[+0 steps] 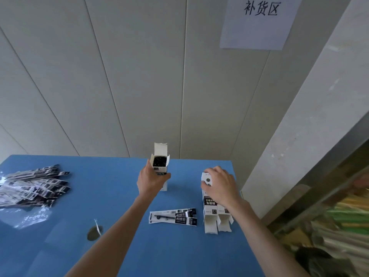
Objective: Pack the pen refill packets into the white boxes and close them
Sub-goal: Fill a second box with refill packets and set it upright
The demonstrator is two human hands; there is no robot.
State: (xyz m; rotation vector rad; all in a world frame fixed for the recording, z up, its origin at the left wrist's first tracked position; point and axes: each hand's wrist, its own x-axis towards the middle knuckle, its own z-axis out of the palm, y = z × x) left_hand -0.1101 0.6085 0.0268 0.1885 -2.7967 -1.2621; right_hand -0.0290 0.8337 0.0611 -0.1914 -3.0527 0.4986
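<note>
My left hand (150, 179) grips an upright white box (160, 163) standing on the blue table (111, 196); its top flap is open and dark refill packets fill it. My right hand (221, 183) holds a closed white box (206, 178) at the far end of a group of boxes. Two empty white boxes (216, 218) lie side by side under that hand, open ends toward me. A few loose refill packets (173, 215) lie between my arms. A large pile of packets (33, 184) sits at the table's left edge.
A round hole (94, 232) with a white tie is in the table near my left forearm. A clear plastic bag (26, 216) lies by the pile. A panelled wall with a paper sign (259, 21) stands behind. Shelves with goods (329, 216) stand to the right.
</note>
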